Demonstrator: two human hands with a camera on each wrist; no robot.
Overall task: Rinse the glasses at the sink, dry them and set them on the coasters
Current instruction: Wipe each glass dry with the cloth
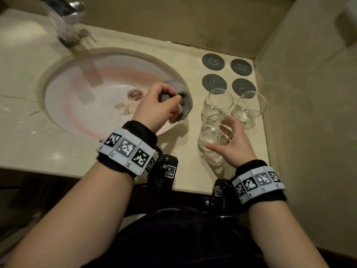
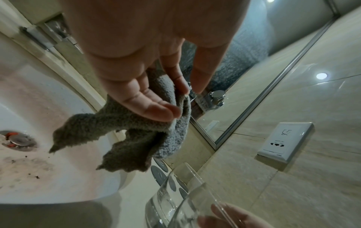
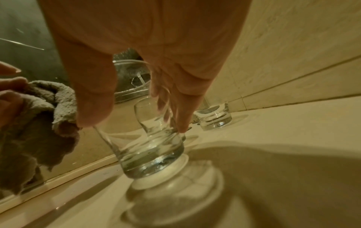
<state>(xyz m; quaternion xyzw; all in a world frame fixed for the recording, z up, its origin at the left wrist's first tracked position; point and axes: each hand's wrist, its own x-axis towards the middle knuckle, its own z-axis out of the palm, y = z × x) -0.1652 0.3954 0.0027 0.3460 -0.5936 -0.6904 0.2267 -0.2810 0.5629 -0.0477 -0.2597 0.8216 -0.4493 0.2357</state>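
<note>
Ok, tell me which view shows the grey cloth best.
The left wrist view: the grey cloth hangs unobstructed from the left hand. The head view shows it mostly covered by that hand; the right wrist view catches it at the frame's left edge.

Cloth (image 1: 180,101): grey, fuzzy pile. Coasters (image 1: 213,61): four dark grey discs, each with a thin pale line mark. Glasses (image 1: 213,132): clear, colourless. Sink (image 1: 77,105): white bowl with a pinkish-red ring stain and brownish specks near the drain. Tabletop (image 1: 29,136): cream, faintly veined. Wall (image 1: 309,93): beige tile. Wristbands (image 1: 125,147): black, with white panels carrying black square-code patterns. Socket plate (image 2: 285,141): white.
</note>
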